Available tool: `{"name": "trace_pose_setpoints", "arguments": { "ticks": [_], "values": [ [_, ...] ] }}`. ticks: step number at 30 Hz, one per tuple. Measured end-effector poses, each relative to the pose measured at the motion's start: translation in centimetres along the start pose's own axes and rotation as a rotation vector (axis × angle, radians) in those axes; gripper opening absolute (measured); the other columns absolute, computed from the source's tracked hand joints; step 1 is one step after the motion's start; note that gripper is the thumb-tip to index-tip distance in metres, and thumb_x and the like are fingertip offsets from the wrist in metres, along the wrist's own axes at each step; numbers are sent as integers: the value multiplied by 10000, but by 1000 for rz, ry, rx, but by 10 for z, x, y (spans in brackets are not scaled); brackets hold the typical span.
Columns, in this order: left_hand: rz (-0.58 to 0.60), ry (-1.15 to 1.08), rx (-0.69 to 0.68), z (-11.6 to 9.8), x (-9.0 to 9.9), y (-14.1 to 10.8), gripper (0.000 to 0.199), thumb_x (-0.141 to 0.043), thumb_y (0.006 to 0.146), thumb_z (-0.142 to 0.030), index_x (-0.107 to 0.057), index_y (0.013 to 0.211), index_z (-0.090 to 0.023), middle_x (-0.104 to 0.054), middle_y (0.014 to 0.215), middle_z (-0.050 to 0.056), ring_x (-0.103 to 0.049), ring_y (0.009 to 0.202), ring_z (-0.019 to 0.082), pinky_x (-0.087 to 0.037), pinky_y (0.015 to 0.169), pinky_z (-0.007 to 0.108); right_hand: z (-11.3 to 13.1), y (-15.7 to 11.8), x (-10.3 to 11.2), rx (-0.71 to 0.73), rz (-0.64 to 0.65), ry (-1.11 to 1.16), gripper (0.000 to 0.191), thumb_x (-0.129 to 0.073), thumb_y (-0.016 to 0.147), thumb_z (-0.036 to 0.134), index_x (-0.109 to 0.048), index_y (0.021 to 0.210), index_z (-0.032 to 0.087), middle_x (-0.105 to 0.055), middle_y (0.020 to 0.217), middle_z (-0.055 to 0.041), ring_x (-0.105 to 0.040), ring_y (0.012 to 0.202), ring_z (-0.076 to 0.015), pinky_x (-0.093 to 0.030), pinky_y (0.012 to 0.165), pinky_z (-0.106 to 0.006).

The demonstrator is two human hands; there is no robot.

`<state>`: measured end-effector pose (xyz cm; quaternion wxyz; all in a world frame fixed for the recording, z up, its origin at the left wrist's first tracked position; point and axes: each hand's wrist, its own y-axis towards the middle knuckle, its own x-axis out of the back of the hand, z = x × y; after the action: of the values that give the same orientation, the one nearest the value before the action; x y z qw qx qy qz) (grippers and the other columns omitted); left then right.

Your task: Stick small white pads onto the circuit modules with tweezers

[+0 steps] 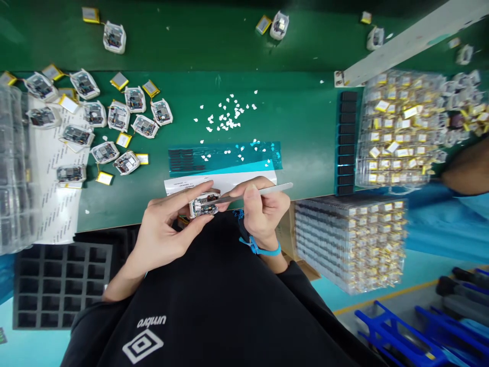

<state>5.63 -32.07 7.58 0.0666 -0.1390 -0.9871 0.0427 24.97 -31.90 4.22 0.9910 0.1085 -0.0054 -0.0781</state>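
Seen from my head camera, my left hand (pixel 164 229) pinches a small circuit board in a white casing (pixel 204 205) between thumb and fingers, its long axis running roughly side to side, tilted up toward the right. My right hand (pixel 263 211), a blue wrist strap (pixel 260 248) at its wrist, closes thumb and fingers around steel tweezers (pixel 263 190), which slant down and left, their tip at the board; whether the tips are pinched shut, I cannot tell. The board sits between both hands, nearer the left, just below a white sheet (pixel 244 182) on the green bench mat (pixel 305 127).
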Motion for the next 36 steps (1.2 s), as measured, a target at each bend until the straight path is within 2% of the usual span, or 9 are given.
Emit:
{"name": "trace_pose_setpoints", "arguments": {
  "ticks": [2,4,7,10,14,18,24,28,36],
  "values": [
    [-15,13,12,0,0,1,483,-838,931,-171,-793,1404,-258,-833,1311,64,-839,1063,209,-674,926,248,2,0,0,19,-5,-39,299,-620,1108,422,-814,955,252,-806,676,19,-816,591,-182,-689,567,-286],
    [-18,22,25,0,1,2,460,-792,958,-167,-789,1410,-247,-849,1255,65,-829,861,163,-670,768,220,4,0,0,50,1,-75,252,-634,1102,363,-819,974,250,-826,719,16,-825,617,-174,-681,571,-268],
    [-11,27,47,3,3,4,430,-695,1006,-152,-787,1414,-249,-868,1038,29,-691,575,82,-605,598,184,3,-3,2,91,45,-141,190,-651,1084,293,-825,1019,254,-860,805,8,-847,689,-175,-694,629,-274],
    [6,53,76,8,6,5,399,-680,1014,-165,-808,1383,-250,-806,800,-10,-610,511,75,-568,568,187,-3,-2,9,115,43,-124,221,-631,1091,329,-825,1016,253,-851,783,6,-839,678,-182,-688,613,-295],
    [-57,89,76,25,13,7,363,-699,1024,-219,-809,1369,-247,-828,887,13,-706,629,124,-542,564,206,-16,12,24,226,-23,-203,243,-625,1096,363,-837,1027,268,-865,869,-3,-839,747,-193,-679,625,-331],
    [-169,247,-25,43,21,19,242,-696,1057,-335,-835,1232,-243,-861,1069,35,-780,821,179,-595,740,263,-33,32,34,211,242,-409,190,-663,1075,282,-852,1090,307,-887,1019,5,-833,982,-210,-696,884,-413],
    [-4,530,-293,58,17,41,197,-593,1096,-278,-770,1171,-235,-839,1214,81,-736,1238,288,-542,1046,430,-49,44,38,161,369,-435,192,-678,1078,302,-859,1141,309,-888,1065,5,-803,1022,-206,-662,956,-426],
    [36,618,-357,70,16,46,213,-545,1123,-275,-744,1188,-233,-837,1228,81,-723,1235,293,-500,1000,439,-53,44,42,184,423,-424,200,-679,1083,324,-850,1187,319,-885,1141,7,-811,1079,-207,-662,976,-427],
    [4,647,-449,78,17,47,200,-533,1137,-273,-725,1172,-227,-848,1200,75,-725,1183,279,-487,936,420,-57,46,47,166,429,-348,229,-704,1071,278,-836,1252,324,-881,1178,-7,-829,1034,-197,-669,938,-402]
  ]
}}
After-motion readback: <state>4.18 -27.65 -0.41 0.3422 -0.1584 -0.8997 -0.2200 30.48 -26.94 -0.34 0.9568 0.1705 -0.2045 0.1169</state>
